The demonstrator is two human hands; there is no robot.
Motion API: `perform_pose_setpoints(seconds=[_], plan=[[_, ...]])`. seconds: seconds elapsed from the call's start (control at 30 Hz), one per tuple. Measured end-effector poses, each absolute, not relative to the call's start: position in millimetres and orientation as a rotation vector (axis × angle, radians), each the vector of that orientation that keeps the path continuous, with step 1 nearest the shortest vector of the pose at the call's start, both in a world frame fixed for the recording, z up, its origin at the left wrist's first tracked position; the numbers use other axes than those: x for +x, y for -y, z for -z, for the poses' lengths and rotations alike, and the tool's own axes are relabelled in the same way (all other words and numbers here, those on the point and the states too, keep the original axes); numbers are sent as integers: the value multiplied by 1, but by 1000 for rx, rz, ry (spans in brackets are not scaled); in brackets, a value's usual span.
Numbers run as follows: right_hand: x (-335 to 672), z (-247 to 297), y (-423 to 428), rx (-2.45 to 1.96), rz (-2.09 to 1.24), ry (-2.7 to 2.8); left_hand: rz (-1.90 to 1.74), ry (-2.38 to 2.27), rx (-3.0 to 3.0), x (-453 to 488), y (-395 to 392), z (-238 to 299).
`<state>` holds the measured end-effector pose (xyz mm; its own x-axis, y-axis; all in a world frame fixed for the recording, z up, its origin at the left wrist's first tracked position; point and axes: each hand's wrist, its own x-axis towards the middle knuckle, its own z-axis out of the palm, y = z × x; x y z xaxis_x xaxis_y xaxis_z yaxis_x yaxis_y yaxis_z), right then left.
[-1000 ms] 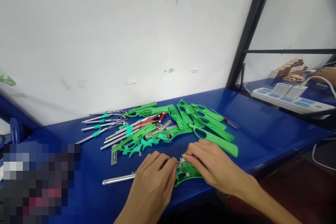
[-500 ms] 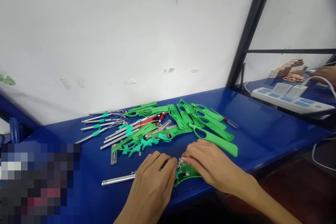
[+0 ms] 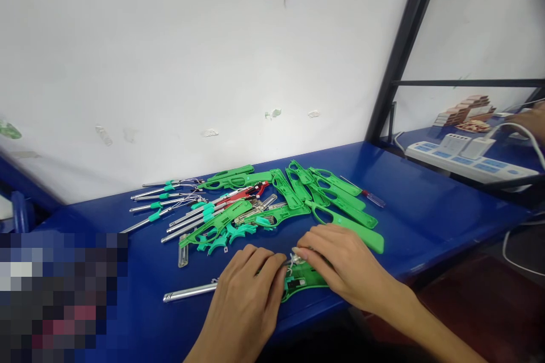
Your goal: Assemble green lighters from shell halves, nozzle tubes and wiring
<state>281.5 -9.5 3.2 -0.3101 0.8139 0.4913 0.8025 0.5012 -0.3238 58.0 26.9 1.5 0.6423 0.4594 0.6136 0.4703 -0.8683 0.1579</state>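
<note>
A green lighter casing half (image 3: 313,277) lies near the table's front edge, open side up, with a silver metal tube (image 3: 189,292) pointing left from it. A small black piece (image 3: 294,283) and thin white wire show inside the casing. My left hand (image 3: 249,289) is closed over the casing where the tube enters, hiding that part. The thumb and fingers of my right hand (image 3: 340,258) pinch a small clear plastic part (image 3: 295,259) at the casing's upper edge; most of this part is hidden under my fingers.
Behind my hands lie several green casing halves (image 3: 344,227), metal tubes with wires (image 3: 155,204), teal triggers (image 3: 219,243) and clear tanks (image 3: 183,252). A screwdriver (image 3: 373,199) lies at the back right. Beyond the black frame stands a power strip (image 3: 468,159); another person's hand (image 3: 532,122) shows there.
The fingertips of my right hand have shifted slightly around the clear part, and a little more of the casing's inside shows. My left hand stays on the casing.
</note>
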Motion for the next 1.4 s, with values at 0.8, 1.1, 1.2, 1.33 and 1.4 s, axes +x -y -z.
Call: perform_pose_setpoints(seconds=[0.8,1.1,1.2,1.33,1.4], plan=[[291,-1,19,-1311,-76,2148,1011,779,-2969,53,-20,-2],[308,-16,34,-1291,-248,2265,992,751,-2912,55,-23,-1],[311,-20,36,-1348,-319,2279,969,743,-2930,54,-24,-1],[310,-21,36,-1377,-376,2268,957,707,-2995,51,-25,-3],[310,-21,36,-1366,-382,2262,959,683,-3014,50,-26,-3]])
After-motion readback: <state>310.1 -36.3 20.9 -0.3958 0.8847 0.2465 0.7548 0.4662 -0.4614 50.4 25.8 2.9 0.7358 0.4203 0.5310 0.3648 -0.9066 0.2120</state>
